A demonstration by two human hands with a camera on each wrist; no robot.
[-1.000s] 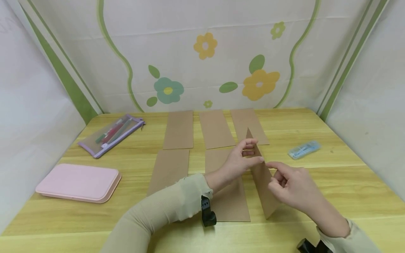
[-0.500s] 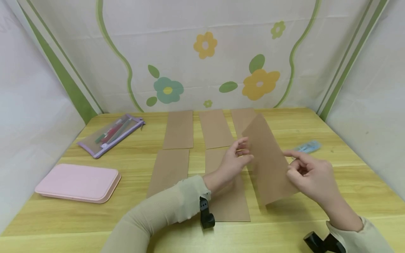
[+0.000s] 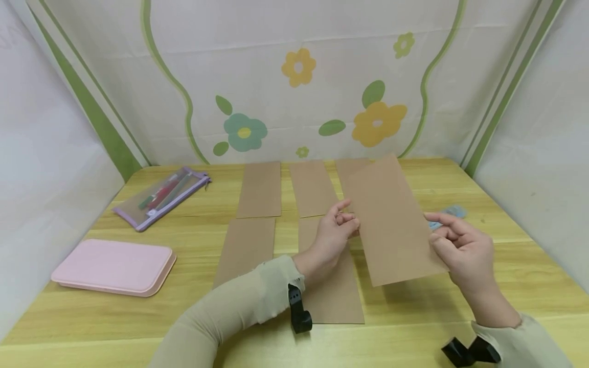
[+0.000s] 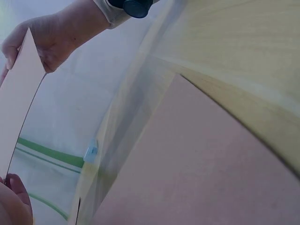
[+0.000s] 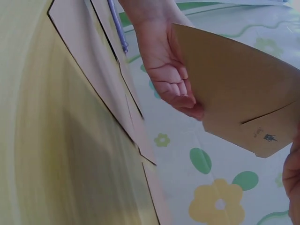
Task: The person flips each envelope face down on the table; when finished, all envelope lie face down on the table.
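Observation:
A brown kraft-paper card [image 3: 395,225], long and rectangular, is raised off the table and tilted toward me. My left hand [image 3: 329,235] pinches its left edge, thumb in front. At the right edge, my right hand [image 3: 467,250] grips it between thumb and fingers. The card's far side [image 5: 234,79] shows in the right wrist view, with a dark line and a small printed mark [image 5: 270,137]. Beneath my left forearm lies a matching card [image 3: 336,296]. Another card [image 3: 246,245] is to its left, partly covered by the sleeve.
Behind them lies a row of similar cards [image 3: 259,189], the rightmost partly hidden by the raised one. A mesh pouch [image 3: 161,197] with pens and a pink case [image 3: 115,266] are at the left. A small blue box [image 3: 453,212] sits partly behind my right hand.
The card, standing nearly edge-on before, has been lifted and turned so its broad plain face shows. My right hand has moved right; my left hand has shifted slightly left.

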